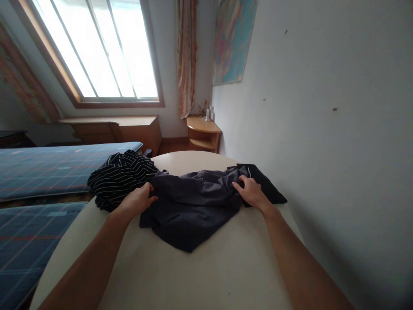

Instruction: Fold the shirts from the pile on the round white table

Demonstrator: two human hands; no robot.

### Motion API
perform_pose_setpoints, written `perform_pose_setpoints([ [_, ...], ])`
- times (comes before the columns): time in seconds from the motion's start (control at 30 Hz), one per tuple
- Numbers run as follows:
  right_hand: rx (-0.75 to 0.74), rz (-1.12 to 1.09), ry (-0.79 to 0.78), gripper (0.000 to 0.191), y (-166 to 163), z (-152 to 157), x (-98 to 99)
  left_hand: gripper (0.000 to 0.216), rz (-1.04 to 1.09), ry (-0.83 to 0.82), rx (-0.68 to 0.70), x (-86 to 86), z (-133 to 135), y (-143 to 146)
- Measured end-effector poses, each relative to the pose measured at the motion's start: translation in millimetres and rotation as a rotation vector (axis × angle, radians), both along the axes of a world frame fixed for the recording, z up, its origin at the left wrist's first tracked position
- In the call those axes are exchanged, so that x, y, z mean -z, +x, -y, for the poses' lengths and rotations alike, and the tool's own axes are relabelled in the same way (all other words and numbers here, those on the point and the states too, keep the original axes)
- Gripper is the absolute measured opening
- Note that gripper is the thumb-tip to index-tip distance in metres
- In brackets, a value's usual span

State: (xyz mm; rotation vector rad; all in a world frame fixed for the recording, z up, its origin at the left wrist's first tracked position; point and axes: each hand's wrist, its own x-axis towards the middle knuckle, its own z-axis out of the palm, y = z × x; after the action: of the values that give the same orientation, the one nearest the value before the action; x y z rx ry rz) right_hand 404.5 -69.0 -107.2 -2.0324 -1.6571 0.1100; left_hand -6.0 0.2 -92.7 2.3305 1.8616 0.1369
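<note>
A dark grey garment [193, 202], perhaps shorts, lies spread on the round cream table [200, 275], its lower edge coming to a point towards me. Two small round fastenings or eyelets show near its far edge. My left hand [137, 200] pinches its left edge between thumb and fingers. At the right upper corner, my right hand [251, 191] grips the cloth, fingers closed. A heap of black cloth with white stripes [121, 178] sits just beyond my left hand. Behind my right hand lies a folded black cloth [269, 187].
A white wall [338, 172] runs close along the table's right side. Two blue plaid mattresses [64, 168] are on the left. Further back stand a wooden desk [142, 122] under the window and a corner shelf [204, 125] with small items.
</note>
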Motion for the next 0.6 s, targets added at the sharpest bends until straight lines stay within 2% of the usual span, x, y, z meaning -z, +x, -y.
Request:
perform_pose_setpoints([
  [0.2, 0.051, -0.324, 0.314, 0.027, 10.2, -0.8, -7.4, 0.035, 0.043, 0.009, 0.025, 9.7, -5.4, -1.4],
  [0.37, 0.120, -0.689, 0.368, 0.038, 13.5, -1.3, -13.0, 0.037, 0.095, 0.063, 0.076, 10.0, -3.1, 1.7],
  [0.43, 0.050, -0.888, 0.362, 0.045, 11.2, -0.7, -15.3, 0.038, 0.110, 0.093, 0.065, 4.9, -1.0, 4.6],
  [0.5, -0.094, -1.012, 0.341, 0.053, 7.7, 0.9, -16.5, 0.038, 0.145, 0.151, 0.021, -3.5, 1.1, 8.3],
  [0.6, -0.314, -0.999, 0.266, 0.066, 3.3, 3.7, -13.4, 0.035, 0.254, 0.292, -0.084, -17.4, 2.8, 13.4],
])
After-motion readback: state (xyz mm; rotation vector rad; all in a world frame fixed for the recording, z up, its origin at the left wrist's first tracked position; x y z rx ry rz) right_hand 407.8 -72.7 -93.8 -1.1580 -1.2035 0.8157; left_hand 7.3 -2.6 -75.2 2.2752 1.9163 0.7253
